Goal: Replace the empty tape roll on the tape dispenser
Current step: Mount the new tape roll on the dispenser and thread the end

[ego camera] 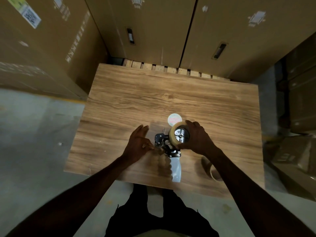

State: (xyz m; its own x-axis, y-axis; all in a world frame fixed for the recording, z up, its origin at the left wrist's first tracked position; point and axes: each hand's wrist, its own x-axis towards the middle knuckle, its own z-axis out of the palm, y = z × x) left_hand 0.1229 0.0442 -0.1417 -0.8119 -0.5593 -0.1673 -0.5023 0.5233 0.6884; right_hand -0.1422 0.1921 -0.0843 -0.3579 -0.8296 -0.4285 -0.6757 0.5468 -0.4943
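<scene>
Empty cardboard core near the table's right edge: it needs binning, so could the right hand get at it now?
Probably not straight away: the right hand is gripping the tape roll, and its forearm overlies the empty core.

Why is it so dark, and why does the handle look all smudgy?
In the head view, dim light leaves the cardboard boxes shadowy; the tape dispenser handle smears from motion blur, a glare spot shines on its pale grip, and the wide lens bends the table edges.

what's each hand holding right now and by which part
The right hand grips the tape roll around its outer rim, on the dispenser. The left hand pinches something at the dispenser's front; what exactly cannot be told.
</scene>
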